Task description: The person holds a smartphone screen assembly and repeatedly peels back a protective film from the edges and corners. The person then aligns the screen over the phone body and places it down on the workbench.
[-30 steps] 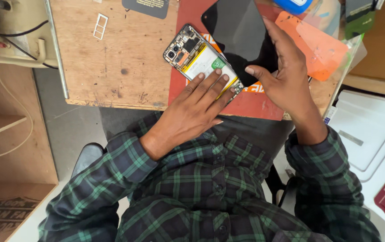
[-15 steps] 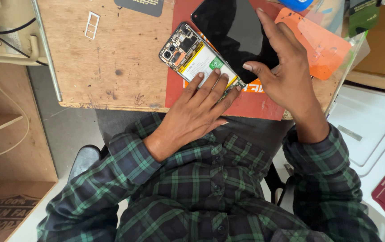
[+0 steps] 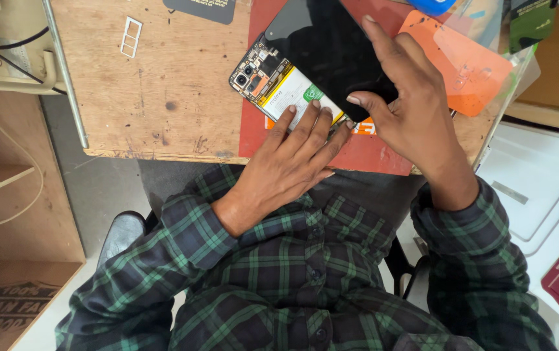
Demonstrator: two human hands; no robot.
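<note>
Left hand (image 3: pixel 286 172): grip flat and open, fingers spread, not clamped on anything. Fingertips (image 3: pixel 290 112) press down on the lower end of the opened phone (image 3: pixel 279 88), which lies back-off on the red mat (image 3: pixel 364 153); circuit board, camera modules and white-yellow battery are exposed.

Right hand (image 3: pixel 416 117): grip is a narrow pinch. Thumb (image 3: pixel 364 104) sits on the near edge of the black screen panel (image 3: pixel 328 49), fingers reach over its far side. The panel is tilted, overlapping the phone's right side and partly covering it. Can't tell whether the panel is still joined to the phone body.

Phone position: diagonal, camera end toward the upper left, straddling the seam between the red mat and bare wood of the tabletop (image 3: pixel 162 84), near the front edge.

Around it: orange translucent film sheet (image 3: pixel 461 55) just right of the right hand, on clear plastic. Small white rectangular frame (image 3: pixel 131 36) on the wood, well apart to the left. Dark pad (image 3: pixel 201 8) at the top edge. Blue object (image 3: pixel 430 5) top right, mostly cut off.

Both sleeves are green-black plaid.
</note>
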